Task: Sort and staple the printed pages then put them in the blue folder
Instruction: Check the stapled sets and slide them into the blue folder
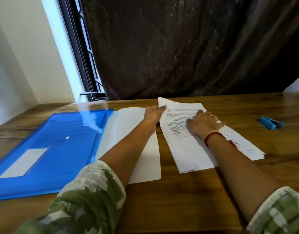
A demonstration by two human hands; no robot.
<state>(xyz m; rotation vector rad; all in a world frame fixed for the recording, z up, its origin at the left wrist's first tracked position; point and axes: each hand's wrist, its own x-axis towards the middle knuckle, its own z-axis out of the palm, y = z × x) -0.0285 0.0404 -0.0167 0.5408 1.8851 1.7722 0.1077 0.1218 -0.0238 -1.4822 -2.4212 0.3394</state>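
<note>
Brown wooden worktop (pixel 179 200) carries everything. Glossy blue plastic folder (pixel 52 149) lies left of the stack of printed white pages (pixel 192 154), blank white sheets (pixel 128 125) between them. Left hand (pixel 153 114) pinches the stack's raised far-left corner in its grip; right hand (pixel 204 124) presses fingertips on its top, grip holding nothing. Small blue stapler (pixel 272 123) sits right of the stack.

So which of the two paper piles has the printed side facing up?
The right pile, under the right hand, shows lines of text; the left hand pinches its far corner. The left pile beside the blue folder shows blank white.
</note>
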